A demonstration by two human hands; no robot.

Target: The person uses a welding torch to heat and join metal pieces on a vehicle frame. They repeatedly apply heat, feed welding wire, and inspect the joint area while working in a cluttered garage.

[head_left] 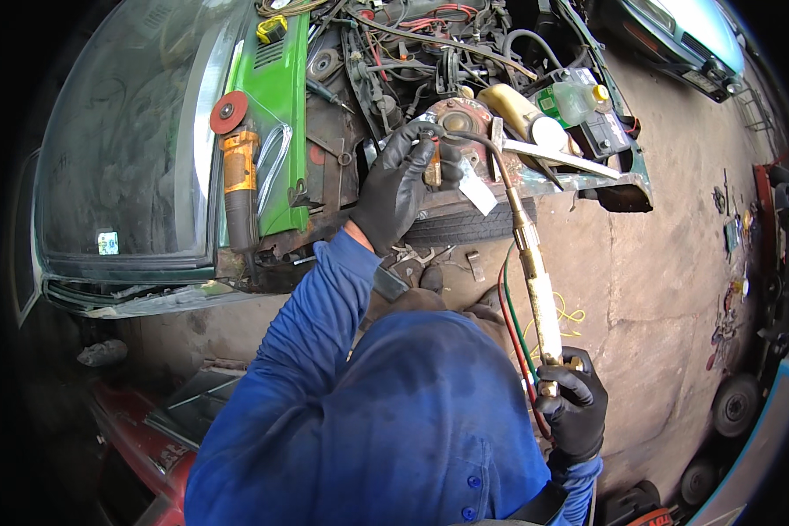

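A gas torch (539,302) with a brass-coloured handle and a bent neck runs from my right hand (579,412) up to my left hand (401,188). In a black glove, my right hand is closed round the valve end of the torch. Red and green hoses (510,307) hang from that end. My left hand, also gloved in black, pinches a small orange lighter (433,165) upright beside the torch tip. No flame shows. Under and behind the left hand are a rusty round strut mount (458,118) and a pale flat piece (477,190).
An angle grinder (239,175) with a red disc lies on the green car panel (280,88), near a yellow tape measure (272,30). A clear bottle (574,103) stands by the battery (603,138). Below the wing is a tyre (460,226). A light-blue car (684,35) stands far right.
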